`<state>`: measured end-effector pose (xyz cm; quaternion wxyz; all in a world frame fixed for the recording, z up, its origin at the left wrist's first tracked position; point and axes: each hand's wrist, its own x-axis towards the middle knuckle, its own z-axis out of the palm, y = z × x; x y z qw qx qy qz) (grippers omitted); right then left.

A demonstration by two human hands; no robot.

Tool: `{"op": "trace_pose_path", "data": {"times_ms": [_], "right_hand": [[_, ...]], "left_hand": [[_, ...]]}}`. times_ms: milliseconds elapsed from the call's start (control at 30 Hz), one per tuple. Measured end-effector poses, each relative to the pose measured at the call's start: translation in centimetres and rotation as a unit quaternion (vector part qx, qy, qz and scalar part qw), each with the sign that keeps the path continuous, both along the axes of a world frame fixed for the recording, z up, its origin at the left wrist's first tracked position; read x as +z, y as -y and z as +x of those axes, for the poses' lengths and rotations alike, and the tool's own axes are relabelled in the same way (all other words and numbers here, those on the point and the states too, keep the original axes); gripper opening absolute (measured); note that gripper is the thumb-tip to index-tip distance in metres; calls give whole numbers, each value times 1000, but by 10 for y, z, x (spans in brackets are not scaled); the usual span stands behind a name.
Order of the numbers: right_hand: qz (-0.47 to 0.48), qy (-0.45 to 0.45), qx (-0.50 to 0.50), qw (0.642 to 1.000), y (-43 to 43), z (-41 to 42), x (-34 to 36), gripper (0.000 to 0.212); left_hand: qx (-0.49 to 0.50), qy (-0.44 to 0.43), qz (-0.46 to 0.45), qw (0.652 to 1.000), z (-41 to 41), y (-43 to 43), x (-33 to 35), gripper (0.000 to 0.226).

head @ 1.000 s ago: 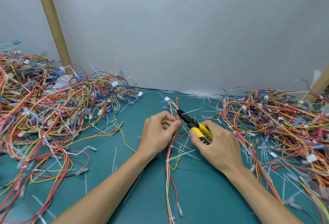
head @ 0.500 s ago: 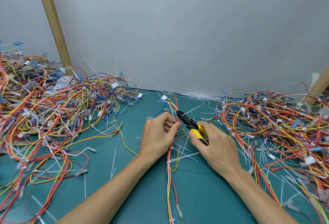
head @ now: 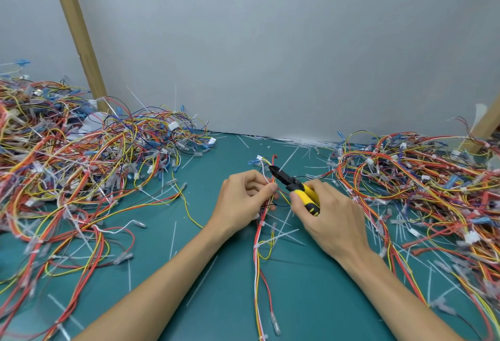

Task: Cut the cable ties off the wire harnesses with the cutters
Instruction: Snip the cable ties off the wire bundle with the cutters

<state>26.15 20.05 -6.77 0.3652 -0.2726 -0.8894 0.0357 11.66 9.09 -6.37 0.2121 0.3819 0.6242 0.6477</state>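
A thin harness (head: 258,256) of red, yellow and white wires runs up the middle of the green mat (head: 297,300). My left hand (head: 243,200) pinches it near its upper end, thumb and fingers curled round the wires. My right hand (head: 327,219) grips the yellow-handled cutters (head: 295,186). Their black jaws point up-left and lie against the wires just above my left thumb. White cable ties (head: 262,223) still wrap the harness below my left hand. Whether the jaws are round a tie is too small to tell.
A big tangle of harnesses (head: 73,167) fills the left side and another pile (head: 422,183) fills the right. Cut white tie scraps (head: 284,235) litter the mat. A grey wall (head: 270,56) closes the back, with a wooden post (head: 78,34) at left.
Both hands have shifted slightly up the harness together. The cutter jaws stay at the wires above my left thumb. My view has tilted a little.
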Motion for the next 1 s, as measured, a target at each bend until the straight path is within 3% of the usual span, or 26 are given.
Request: {"op": "trace_pose_path", "data": {"times_ms": [400, 1000], "right_hand": [[73, 3, 7, 997, -5, 1, 1, 38], [69, 17, -21, 997, -4, 2, 4, 39]], "left_hand": [[-37, 38, -14, 999, -1, 3, 3, 14], [-61, 50, -5, 997, -2, 2, 2, 14]]}}
